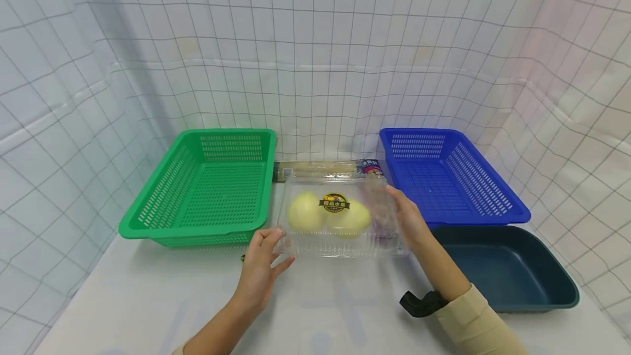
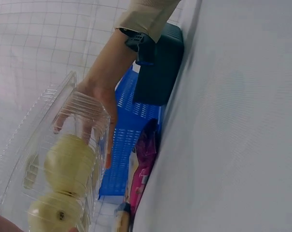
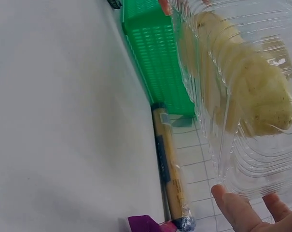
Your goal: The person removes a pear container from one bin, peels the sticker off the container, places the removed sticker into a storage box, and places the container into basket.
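Note:
A clear plastic clamshell fruit box (image 1: 305,245) is held above the white table between both hands. Two pale yellow, pear-like fruits (image 1: 305,212) lie inside it, and a dark round label (image 1: 334,202) sits on its lid. My left hand (image 1: 258,270) grips the near left corner, thumb and fingers apart along the edge. On the opposite side, my right hand (image 1: 411,218) holds the box's right end. The left wrist view shows the right hand (image 2: 100,104) with its fingers along the box wall. In the right wrist view, right fingertips (image 3: 230,205) touch the plastic.
A green basket (image 1: 197,232) stands left, a blue basket (image 1: 493,218) right. In front of the blue one is a dark teal tray (image 1: 557,267). Behind the box lies a long stick-shaped pack (image 1: 320,170). A purple-pink packet (image 2: 143,164) lies near the blue basket.

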Demonstrator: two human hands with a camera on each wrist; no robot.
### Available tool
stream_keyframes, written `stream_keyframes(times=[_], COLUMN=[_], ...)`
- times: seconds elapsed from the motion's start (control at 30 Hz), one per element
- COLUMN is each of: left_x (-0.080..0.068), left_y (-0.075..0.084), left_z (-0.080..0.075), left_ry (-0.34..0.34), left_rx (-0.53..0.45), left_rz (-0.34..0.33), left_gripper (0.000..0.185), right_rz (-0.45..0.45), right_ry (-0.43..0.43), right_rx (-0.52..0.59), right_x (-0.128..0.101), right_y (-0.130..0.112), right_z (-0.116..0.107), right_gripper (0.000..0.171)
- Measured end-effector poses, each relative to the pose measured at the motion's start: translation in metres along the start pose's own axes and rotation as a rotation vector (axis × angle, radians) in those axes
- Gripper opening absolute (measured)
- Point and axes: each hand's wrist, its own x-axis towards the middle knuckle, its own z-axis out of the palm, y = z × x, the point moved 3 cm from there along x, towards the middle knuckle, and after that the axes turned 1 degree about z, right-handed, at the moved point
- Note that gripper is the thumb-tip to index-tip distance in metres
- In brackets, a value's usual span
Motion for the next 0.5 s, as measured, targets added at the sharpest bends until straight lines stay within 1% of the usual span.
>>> stream_keyframes(times=[0.1,0.17,0.23,0.33,0.4,0.5], left_x=[-0.001,-0.001,-0.001,0.0,0.0,0.0], left_y=[-0.003,-0.005,-0.007,-0.012,-0.016,-0.021], left_z=[-0.003,-0.005,-0.007,-0.01,-0.012,-0.016], left_ry=[-0.006,-0.006,-0.007,-0.008,-0.011,-0.017], left_rx=[0.019,0.032,0.041,0.048,0.051,0.061], left_rz=[-0.003,-0.005,-0.007,-0.014,-0.02,-0.026], left_gripper=[0.027,0.027,0.026,0.025,0.024,0.023], right_rz=[-0.006,-0.003,-0.007,0.01,0.033,0.065], right_ry=[-0.059,-0.087,-0.138,-0.159,-0.173,-0.167], right_rx=[0.051,0.071,0.054,0.045,0.06,0.11], right_x=[0.0,0.0,0.001,0.002,0.004,0.007], right_y=[0.006,0.009,0.011,0.017,0.021,0.027], right_z=[0.003,0.006,0.008,0.01,0.011,0.013], right_gripper=[0.03,0.028,0.036,0.05,0.054,0.054])
